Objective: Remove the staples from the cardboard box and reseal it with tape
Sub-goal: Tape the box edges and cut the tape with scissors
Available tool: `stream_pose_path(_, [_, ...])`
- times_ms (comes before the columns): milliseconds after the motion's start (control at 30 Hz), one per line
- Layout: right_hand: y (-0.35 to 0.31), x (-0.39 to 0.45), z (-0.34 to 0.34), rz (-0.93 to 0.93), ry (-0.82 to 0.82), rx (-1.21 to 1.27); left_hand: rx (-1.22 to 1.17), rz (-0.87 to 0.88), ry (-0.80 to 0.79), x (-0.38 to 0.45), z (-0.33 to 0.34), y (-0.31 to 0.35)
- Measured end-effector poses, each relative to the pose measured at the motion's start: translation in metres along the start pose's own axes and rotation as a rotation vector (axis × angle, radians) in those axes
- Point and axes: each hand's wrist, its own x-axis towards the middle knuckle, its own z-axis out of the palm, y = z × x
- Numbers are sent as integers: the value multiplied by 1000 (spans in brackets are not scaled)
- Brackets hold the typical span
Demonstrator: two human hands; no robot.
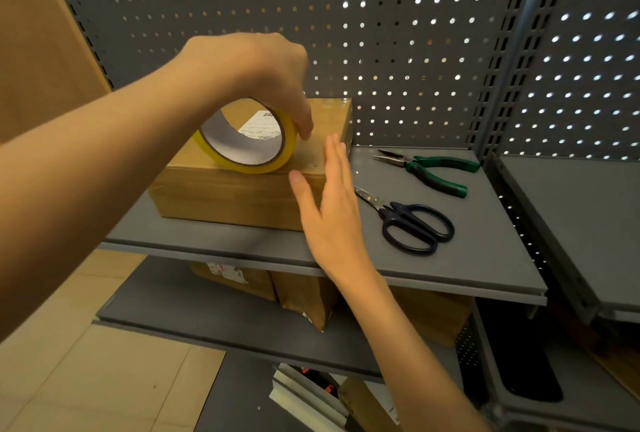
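Note:
A brown cardboard box (221, 194) with a white label lies on a grey metal shelf (433, 260). On its top stands a yellow tape roll (289, 151) on edge, and my left hand (263, 71) grips it from above with curled fingers. A clear strip of tape runs from the roll across the box's right end. My right hand (329, 203) lies flat with straight fingers against the box's right front corner, over that strip.
Green-handled pliers (433, 170) and dark-handled scissors (412, 222) lie on the shelf to the right of the box. A perforated grey back panel (398, 33) stands behind. Brown parcels (304, 296) sit on the shelf below. A large cardboard sheet (38, 33) leans at the left.

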Motion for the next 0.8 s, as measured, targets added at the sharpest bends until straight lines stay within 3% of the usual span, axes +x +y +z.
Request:
stream_pose_path(33, [1,-1,1,5,6,33,70,69,74,-6,-29,-30])
stream_pose_path(67, [1,-1,2,13,11,68,-127,-52,157,2,-35,-19])
stream_pose_path(133, [1,-1,3,27,18,125,-154,-108,249,18,-45,-33])
stream_pose_path(300, [1,-2,7,52,35,184,-284,-22,292,24,-41,-52])
stream_pose_path(633, [2,-3,12,48,111,187,-18,-116,140,32,-44,-37])
stream_pose_path(800, [2,-3,13,43,119,164,-23,-105,116,25,-40,-49])
